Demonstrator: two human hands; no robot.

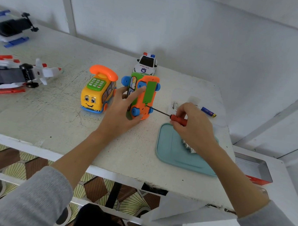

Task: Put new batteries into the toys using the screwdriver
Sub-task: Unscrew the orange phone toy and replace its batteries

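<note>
White table (55,125), and the orange-green toy (142,95) stands on its side mid-table, left hand (124,110) gripping it, fingers curled around. Right hand (191,124) pinches the screwdriver (168,115), tip at the toy's battery cover. Teal tray (173,152) sits near the toy, at the table's front edge.

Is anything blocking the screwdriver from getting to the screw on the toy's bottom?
No. The screwdriver in the right hand already reaches the green battery cover on the tipped toy, which the left hand steadies.
</note>
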